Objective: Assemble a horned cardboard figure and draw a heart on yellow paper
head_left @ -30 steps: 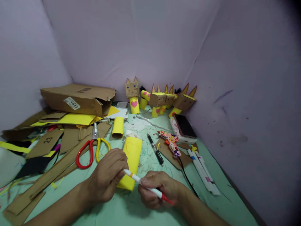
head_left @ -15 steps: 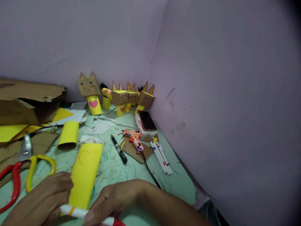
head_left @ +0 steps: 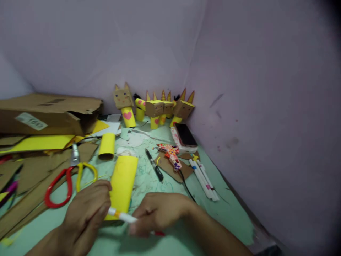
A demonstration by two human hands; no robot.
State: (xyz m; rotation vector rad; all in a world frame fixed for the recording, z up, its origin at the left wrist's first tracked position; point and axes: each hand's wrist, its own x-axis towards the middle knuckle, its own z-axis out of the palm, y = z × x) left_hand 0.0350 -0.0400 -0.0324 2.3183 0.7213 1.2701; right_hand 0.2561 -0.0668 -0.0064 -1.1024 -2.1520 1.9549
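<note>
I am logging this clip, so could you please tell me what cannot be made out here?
- Head view: the marker tip is hidden under the blurred right hand.
- The carton label is too blurred to read.
- The left hand covers the yellow tube near corner.

A craft corner is shown: cardboard scraps (head_left: 39, 170), scissors (head_left: 68, 177) and paper figures (head_left: 154, 106) are spread on the desk (head_left: 226, 213).
</note>
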